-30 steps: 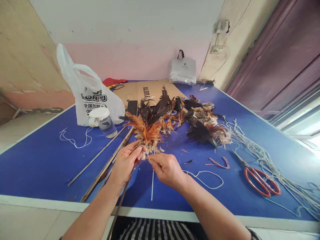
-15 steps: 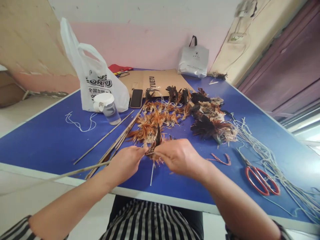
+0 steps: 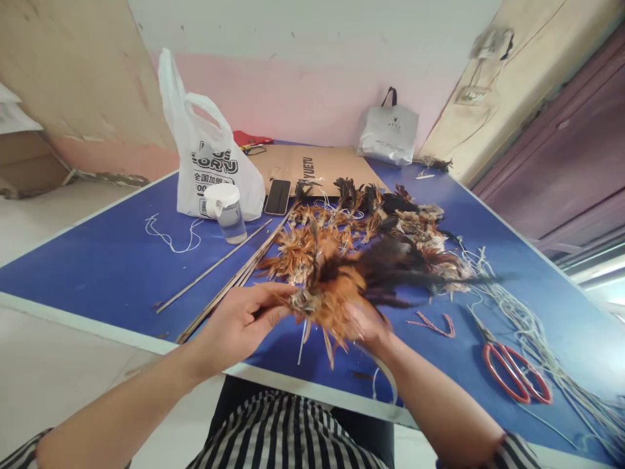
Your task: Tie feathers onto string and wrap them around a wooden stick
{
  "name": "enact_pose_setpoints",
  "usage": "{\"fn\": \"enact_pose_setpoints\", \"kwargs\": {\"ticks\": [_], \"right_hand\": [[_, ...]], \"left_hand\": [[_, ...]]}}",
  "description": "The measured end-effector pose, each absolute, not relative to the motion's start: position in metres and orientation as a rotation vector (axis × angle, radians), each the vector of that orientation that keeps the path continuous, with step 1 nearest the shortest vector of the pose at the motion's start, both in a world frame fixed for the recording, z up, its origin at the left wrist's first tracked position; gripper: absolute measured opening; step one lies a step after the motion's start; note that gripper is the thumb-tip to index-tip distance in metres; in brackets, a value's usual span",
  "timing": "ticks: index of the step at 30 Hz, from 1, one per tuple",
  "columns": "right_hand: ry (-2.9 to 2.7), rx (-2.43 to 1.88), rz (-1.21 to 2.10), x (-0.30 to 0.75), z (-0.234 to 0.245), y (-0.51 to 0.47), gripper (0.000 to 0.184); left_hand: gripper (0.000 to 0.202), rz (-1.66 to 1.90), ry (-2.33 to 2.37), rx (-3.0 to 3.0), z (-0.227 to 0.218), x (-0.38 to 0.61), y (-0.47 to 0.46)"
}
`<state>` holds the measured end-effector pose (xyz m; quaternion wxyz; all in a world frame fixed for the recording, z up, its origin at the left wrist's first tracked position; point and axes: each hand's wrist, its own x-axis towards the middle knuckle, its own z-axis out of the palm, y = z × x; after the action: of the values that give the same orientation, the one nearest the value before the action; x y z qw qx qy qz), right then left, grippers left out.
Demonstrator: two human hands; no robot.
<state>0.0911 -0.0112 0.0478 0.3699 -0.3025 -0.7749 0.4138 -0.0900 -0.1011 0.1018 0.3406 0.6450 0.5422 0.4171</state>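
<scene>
A bunch of brown, orange and black feathers is held up over the front of the table. My left hand pinches its bound base between thumb and fingers. Behind the bunch, against its orange feathers, is my right hand; feathers and blur hide its fingers. Long dark plumes stretch to the right, smeared by motion. A thin white string hangs below the base, and a pale cord loops down below my right wrist. Close behind, more orange feather bunches lie on the blue table.
Thin sticks lie to the left, near a spray bottle, a white plastic bag and a phone. Cardboard and a silver bag are at the back. Red-handled scissors and tangled cords sit right.
My hands were close together at the base with a strand between them. The right hand has moved right behind the feathers, and the bunch is now raised and fanned rightward. The view has shifted slightly.
</scene>
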Motion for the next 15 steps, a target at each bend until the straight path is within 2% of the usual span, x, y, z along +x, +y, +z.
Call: {"fn": "enact_pose_setpoints", "kwargs": {"ticks": [2, 5, 8, 13, 15], "right_hand": [[-2.216, -0.626, 1.046, 0.091, 0.047, -0.027, 0.021], [-2.462, -0.531, 0.754, 0.093, 0.053, -0.044, 0.027], [-2.330, -0.533, 0.610, 0.094, 0.062, -0.051, 0.023], [-1.882, -0.498, 1.078, 0.078, 0.060, -0.054, 0.023], [-1.718, -0.587, 1.160, 0.067, 0.056, -0.059, 0.026]], "left_hand": [[0.026, 1.172, 1.433, 1.486, 0.094, -0.091, -0.096], [0.026, 1.243, 1.410, 1.274, 0.082, -0.092, -0.086], [0.027, 1.259, 1.400, 1.212, 0.074, -0.089, -0.081], [0.025, 1.326, 1.496, 1.401, 0.064, -0.083, -0.079], [0.022, 1.370, 1.529, 1.435, 0.058, -0.080, -0.078]]}}
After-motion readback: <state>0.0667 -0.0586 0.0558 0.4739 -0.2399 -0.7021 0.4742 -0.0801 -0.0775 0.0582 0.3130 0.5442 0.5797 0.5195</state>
